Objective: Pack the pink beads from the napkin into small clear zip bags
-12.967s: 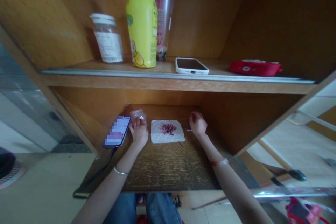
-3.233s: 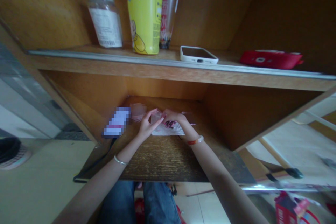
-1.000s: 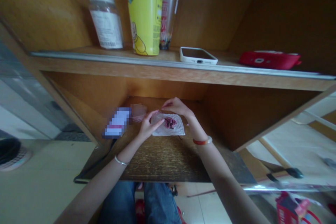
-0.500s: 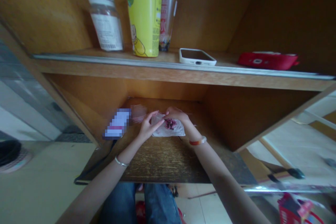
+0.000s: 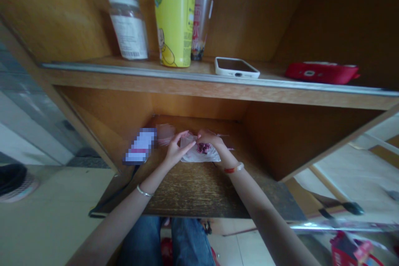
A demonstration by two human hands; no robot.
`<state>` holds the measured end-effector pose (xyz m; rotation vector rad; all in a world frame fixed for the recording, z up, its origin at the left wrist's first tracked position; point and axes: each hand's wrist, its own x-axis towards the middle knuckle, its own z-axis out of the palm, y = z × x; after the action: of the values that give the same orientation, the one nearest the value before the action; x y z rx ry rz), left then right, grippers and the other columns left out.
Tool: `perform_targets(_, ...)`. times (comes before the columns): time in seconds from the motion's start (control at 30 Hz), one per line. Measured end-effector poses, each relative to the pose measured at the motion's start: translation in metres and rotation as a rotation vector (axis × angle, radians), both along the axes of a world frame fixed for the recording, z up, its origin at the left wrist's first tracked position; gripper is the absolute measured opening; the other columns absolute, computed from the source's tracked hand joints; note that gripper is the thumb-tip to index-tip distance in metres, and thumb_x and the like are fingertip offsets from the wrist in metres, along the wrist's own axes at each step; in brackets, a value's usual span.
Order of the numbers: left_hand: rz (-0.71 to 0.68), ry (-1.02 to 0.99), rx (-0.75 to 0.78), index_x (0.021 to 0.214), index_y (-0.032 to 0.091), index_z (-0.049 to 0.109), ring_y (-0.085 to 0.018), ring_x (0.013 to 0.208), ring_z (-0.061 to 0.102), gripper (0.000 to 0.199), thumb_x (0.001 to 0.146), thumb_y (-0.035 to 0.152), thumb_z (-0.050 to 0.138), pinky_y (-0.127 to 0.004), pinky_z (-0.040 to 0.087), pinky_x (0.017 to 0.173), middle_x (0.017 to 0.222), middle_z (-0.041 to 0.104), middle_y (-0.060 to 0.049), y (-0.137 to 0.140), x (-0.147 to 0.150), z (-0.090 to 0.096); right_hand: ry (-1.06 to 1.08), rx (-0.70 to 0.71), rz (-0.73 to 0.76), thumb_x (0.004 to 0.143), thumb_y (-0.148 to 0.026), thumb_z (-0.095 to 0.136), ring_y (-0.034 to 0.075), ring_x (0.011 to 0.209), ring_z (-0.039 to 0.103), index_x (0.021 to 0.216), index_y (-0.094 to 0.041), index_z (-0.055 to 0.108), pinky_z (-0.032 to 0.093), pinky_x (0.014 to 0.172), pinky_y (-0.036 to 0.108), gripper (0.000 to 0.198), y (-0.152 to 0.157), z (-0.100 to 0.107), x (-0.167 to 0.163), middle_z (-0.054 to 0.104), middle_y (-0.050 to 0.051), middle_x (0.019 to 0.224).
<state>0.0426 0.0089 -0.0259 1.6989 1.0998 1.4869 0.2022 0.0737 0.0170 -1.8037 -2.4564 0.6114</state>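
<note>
My left hand (image 5: 177, 149) is at the left side of a small, crinkled, whitish clear bag (image 5: 199, 158) on the dark wooden board. Its thumb reaches right and its fingers curve towards my right fingertips; anything thin between them is too small to make out. My right hand (image 5: 211, 137) bends over the bag from the right, fingers closed in a pinch. What the pinch holds is hidden. Below its fingers lies a cluster of dark pink beads (image 5: 204, 148) on the bag. A silvery bangle (image 5: 144, 192) circles the left wrist, an orange-and-white bangle (image 5: 233, 168) the right.
Left of the hands lies a phone (image 5: 140, 146) with a blurred screen, beside a clear packet (image 5: 165, 134). A shelf (image 5: 187, 85) overhangs the board, bearing a yellow bottle (image 5: 174, 20), a white-labelled jar (image 5: 129, 29), a white-cased phone (image 5: 236, 67) and a red case (image 5: 322, 73).
The view has shifted slightly. My right fingers have moved a little over the beads; my left hand stays nearly where it was.
</note>
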Motion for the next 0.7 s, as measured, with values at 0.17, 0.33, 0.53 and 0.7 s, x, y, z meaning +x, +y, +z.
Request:
perform_targets(0.17, 0.100, -0.083, -0.001, 0.107, 0.021, 0.057, -0.019, 0.097, 0.060, 0.046, 0.067, 0.035, 0.074, -0.037, 0.044, 0.091, 0.103, 0.065, -0.005, 0.008, 0.001, -0.009, 0.372, -0.126, 0.292, 0.071, -0.019, 0.061, 0.013, 0.075, 0.059, 0.094, -0.012, 0.065, 0.046, 0.067, 0.022, 0.024, 0.010, 0.010, 0.009, 0.067, 0.006, 0.091)
perform_targets(0.33, 0.117, -0.267, -0.032, 0.104, 0.020, 0.053, -0.017, 0.088, 0.062, 0.047, 0.065, 0.036, 0.075, -0.032, 0.048, 0.081, 0.098, 0.065, -0.005, 0.019, 0.000, -0.018, 0.356, -0.320, 0.467, 0.057, -0.026, 0.075, 0.011, 0.063, 0.056, 0.089, -0.014, 0.066, 0.043, 0.057, 0.020, 0.035, 0.007, 0.013, 0.008, 0.065, -0.001, 0.076)
perform_targets(0.53, 0.115, -0.380, -0.066, 0.097, 0.019, 0.053, -0.012, 0.078, 0.061, 0.041, 0.066, 0.035, 0.075, -0.027, 0.048, 0.074, 0.089, 0.063, -0.002, 0.020, -0.001, -0.013, 0.353, -0.263, 0.420, 0.064, -0.018, 0.062, 0.006, 0.047, 0.040, 0.062, -0.012, 0.062, 0.033, 0.047, 0.019, 0.006, 0.010, -0.003, 0.003, 0.051, -0.006, 0.051)
perform_targets(0.7, 0.119, -0.383, -0.105, 0.092, 0.017, 0.058, -0.013, 0.074, 0.060, 0.036, 0.065, 0.034, 0.075, -0.026, 0.046, 0.072, 0.076, 0.062, 0.000, 0.020, -0.002, -0.013, 0.469, -0.352, 0.403, 0.062, -0.018, 0.063, 0.007, 0.048, 0.044, 0.063, -0.013, 0.063, 0.036, 0.048, 0.020, 0.005, 0.017, -0.001, 0.017, 0.053, -0.006, 0.053)
